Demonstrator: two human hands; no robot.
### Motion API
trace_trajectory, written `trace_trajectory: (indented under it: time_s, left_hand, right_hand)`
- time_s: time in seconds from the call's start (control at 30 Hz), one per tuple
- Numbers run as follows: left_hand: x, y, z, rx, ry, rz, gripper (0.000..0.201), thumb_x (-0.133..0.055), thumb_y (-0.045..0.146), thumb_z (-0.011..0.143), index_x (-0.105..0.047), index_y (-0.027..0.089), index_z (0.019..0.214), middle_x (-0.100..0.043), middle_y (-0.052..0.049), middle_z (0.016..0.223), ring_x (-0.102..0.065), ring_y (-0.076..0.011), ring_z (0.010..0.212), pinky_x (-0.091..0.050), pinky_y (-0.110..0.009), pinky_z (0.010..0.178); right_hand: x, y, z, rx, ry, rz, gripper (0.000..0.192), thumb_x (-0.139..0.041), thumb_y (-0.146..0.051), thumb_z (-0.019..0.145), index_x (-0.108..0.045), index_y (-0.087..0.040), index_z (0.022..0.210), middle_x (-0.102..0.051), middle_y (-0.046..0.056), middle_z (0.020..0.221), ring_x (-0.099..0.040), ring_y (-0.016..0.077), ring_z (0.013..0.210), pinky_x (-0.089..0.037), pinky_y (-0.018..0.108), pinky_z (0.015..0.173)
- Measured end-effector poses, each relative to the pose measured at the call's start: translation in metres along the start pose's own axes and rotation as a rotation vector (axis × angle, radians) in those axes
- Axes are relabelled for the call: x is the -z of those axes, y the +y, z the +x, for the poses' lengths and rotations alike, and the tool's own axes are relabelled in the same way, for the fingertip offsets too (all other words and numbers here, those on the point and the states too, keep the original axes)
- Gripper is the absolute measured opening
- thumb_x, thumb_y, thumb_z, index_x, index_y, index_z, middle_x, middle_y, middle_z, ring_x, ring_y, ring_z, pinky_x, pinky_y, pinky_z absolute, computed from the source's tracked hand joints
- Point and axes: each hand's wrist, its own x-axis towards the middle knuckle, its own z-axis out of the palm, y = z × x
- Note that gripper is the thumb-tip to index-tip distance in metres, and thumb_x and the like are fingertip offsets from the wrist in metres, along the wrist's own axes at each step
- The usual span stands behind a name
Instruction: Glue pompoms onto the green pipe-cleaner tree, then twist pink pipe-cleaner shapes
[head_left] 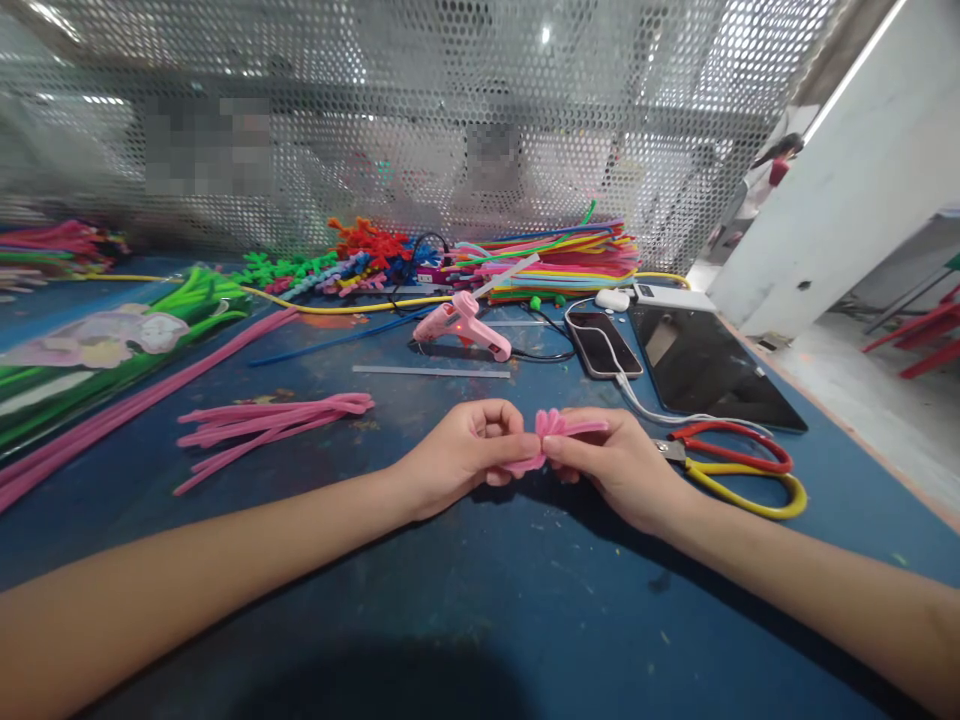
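Observation:
Between my two hands is a small bundle of looped pink pipe cleaners (551, 424), held a little above the blue table. The thumb and fingers of my left hand (480, 442) pinch its left side. My right hand (607, 455) pinches it from the right, and a pink strand runs along those fingers. The fingertips hide part of the bundle. To the left of my left hand lies a loose bunch of folded pink pipe cleaners (270, 424). Scissors (739, 465) with one red and one yellow handle lie beside my right wrist, their blades hidden behind it.
Beyond my hands are a pink glue gun (463, 325), a clear glue stick (431, 372), a phone (604, 345) with a white cable and a black tablet (712, 365). Coloured pipe cleaners (555, 260) pile against the perforated metal screen (420, 130). Green pipe cleaners (150, 340) in plastic lie left.

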Motion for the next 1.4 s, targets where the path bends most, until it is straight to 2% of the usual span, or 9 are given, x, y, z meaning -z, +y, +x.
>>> trace_trajectory:
  time_s: [0.1, 0.2, 0.37, 0.63, 0.9, 1.03, 1.17, 1.3, 1.4]
  left_hand:
    - [0.003, 0.001, -0.001, -0.078, -0.041, -0.011, 0.034, -0.082, 0.036, 0.057, -0.059, 0.013, 0.066, -0.059, 0.001, 0.06, -0.05, -0.0059, 0.051, -0.036, -0.017, 0.048]
    - [0.005, 0.001, -0.001, -0.153, -0.042, 0.078, 0.032, -0.085, 0.024, 0.051, -0.066, 0.014, 0.075, -0.067, -0.002, 0.071, -0.056, -0.0092, 0.061, -0.043, -0.02, 0.058]
    - [0.005, 0.0, 0.002, -0.225, 0.01, 0.111, 0.019, -0.08, 0.025, 0.06, -0.068, 0.013, 0.068, -0.067, -0.002, 0.064, -0.059, -0.0112, 0.06, -0.046, -0.022, 0.059]
    - [0.002, -0.003, 0.001, -0.069, -0.03, 0.021, 0.032, -0.083, 0.028, 0.057, -0.059, 0.013, 0.07, -0.063, 0.001, 0.056, -0.056, -0.0084, 0.05, -0.044, -0.019, 0.05]
    - [0.003, -0.004, 0.001, -0.044, -0.033, 0.02, 0.025, -0.08, 0.024, 0.062, -0.06, 0.013, 0.072, -0.064, 0.0, 0.059, -0.058, -0.0091, 0.054, -0.045, -0.019, 0.054]
    - [0.002, -0.002, 0.001, -0.057, -0.058, -0.011, 0.022, -0.078, 0.022, 0.065, -0.063, 0.012, 0.079, -0.063, 0.001, 0.064, -0.057, -0.0079, 0.057, -0.045, -0.019, 0.058]
    - [0.002, -0.002, 0.0, -0.101, -0.048, 0.019, 0.017, -0.075, 0.021, 0.069, -0.063, 0.012, 0.075, -0.062, 0.002, 0.062, -0.055, -0.0073, 0.057, -0.044, -0.019, 0.058]
    - [0.001, -0.003, 0.0, -0.134, -0.002, 0.097, 0.017, -0.075, 0.021, 0.068, -0.063, 0.012, 0.075, -0.062, 0.001, 0.063, -0.055, -0.0084, 0.059, -0.043, -0.02, 0.059]
    - [0.001, -0.003, 0.001, -0.154, 0.013, 0.13, 0.018, -0.076, 0.021, 0.065, -0.062, 0.012, 0.073, -0.062, 0.002, 0.063, -0.055, -0.0082, 0.057, -0.044, -0.021, 0.06]
  right_hand:
    - [0.001, -0.001, 0.002, -0.032, 0.022, 0.109, 0.021, -0.074, -0.034, 0.068, -0.065, -0.015, 0.07, -0.051, -0.003, 0.055, -0.04, 0.0061, 0.05, -0.033, 0.02, 0.046]
    - [0.002, -0.002, 0.004, -0.025, 0.009, 0.206, 0.025, -0.071, -0.035, 0.071, -0.06, -0.014, 0.062, -0.045, -0.004, 0.054, -0.037, 0.0062, 0.052, -0.031, 0.02, 0.046]
    - [0.001, 0.0, 0.003, -0.036, -0.011, 0.223, 0.023, -0.071, -0.034, 0.073, -0.061, -0.014, 0.068, -0.048, -0.004, 0.056, -0.04, 0.006, 0.053, -0.034, 0.02, 0.05]
    - [0.001, 0.0, -0.003, 0.046, -0.101, -0.075, 0.023, -0.071, -0.037, 0.072, -0.066, -0.015, 0.077, -0.063, 0.002, 0.07, -0.051, 0.0091, 0.057, -0.041, 0.023, 0.052]
    - [-0.002, -0.001, -0.004, 0.195, 0.097, -0.305, 0.018, -0.072, -0.033, 0.069, -0.064, -0.018, 0.071, -0.063, -0.001, 0.066, -0.057, 0.0109, 0.058, -0.047, 0.023, 0.053]
    - [0.002, -0.003, -0.004, 0.4, 0.179, -0.438, 0.018, -0.07, -0.027, 0.072, -0.058, -0.02, 0.082, -0.059, -0.001, 0.072, -0.056, 0.0104, 0.06, -0.046, 0.022, 0.051]
    - [0.013, -0.009, -0.005, 0.8, 0.223, -0.751, 0.03, -0.063, -0.015, 0.076, -0.052, -0.023, 0.103, -0.059, 0.001, 0.083, -0.056, 0.0115, 0.067, -0.049, 0.026, 0.059]
    - [0.024, -0.016, -0.004, 1.178, 0.028, -1.301, 0.027, -0.063, -0.012, 0.076, -0.057, -0.02, 0.102, -0.065, 0.005, 0.089, -0.058, 0.0154, 0.077, -0.049, 0.031, 0.069]
    - [0.026, -0.016, -0.004, 1.22, -0.027, -1.492, 0.019, -0.064, -0.013, 0.077, -0.06, -0.017, 0.095, -0.068, 0.006, 0.084, -0.058, 0.0161, 0.075, -0.047, 0.031, 0.069]
